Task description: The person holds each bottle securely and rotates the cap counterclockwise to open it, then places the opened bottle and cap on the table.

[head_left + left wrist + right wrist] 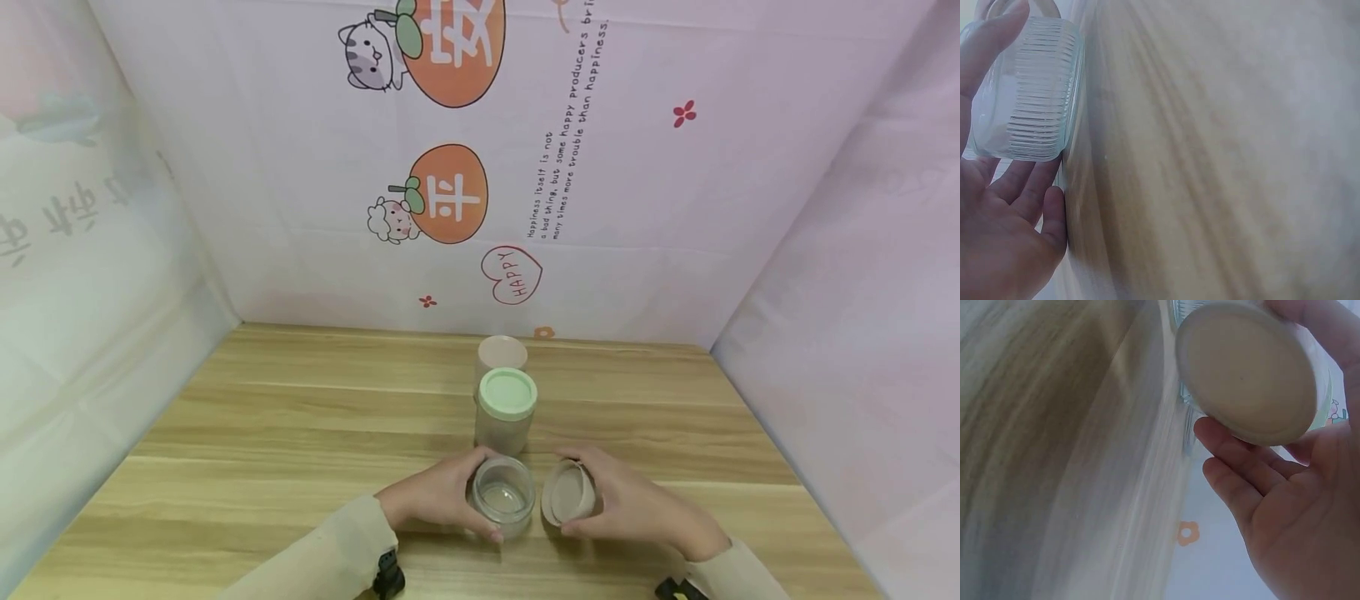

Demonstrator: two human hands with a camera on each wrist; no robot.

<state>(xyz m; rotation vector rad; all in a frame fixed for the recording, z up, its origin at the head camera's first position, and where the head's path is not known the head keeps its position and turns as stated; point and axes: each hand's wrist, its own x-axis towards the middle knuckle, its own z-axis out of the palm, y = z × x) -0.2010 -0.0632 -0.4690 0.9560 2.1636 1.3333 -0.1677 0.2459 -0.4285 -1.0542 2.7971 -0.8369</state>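
"How far along does this look?"

"Partway, I'd judge. The clear, round, ribbed glass jar [504,502] at the lower centre of the frame has its mouth uncovered, and the round beige lid [568,495] is off it, tilted, just to its right."

"What are the hands doing?"

"Both are occupied. The left hand [441,497] is curled around the ribbed jar, which looks upright; the right hand [639,507] grasps the lid by its edge."

"So what's done, and what's left?"

"Done: jar and lid are 2 separate pieces, and nothing shows inside the jar. Undone: the lid isn't seated, and neither piece is released."

"And the other 2 containers?"

"Higher in the frame, near the centre, a greyish cylindrical jar [501,433] wears a mint-green round lid [508,393]. Behind it is a beige-topped cylinder [502,352], mostly hidden. Both are on the light wooden table [337,400], and neither is grasped."
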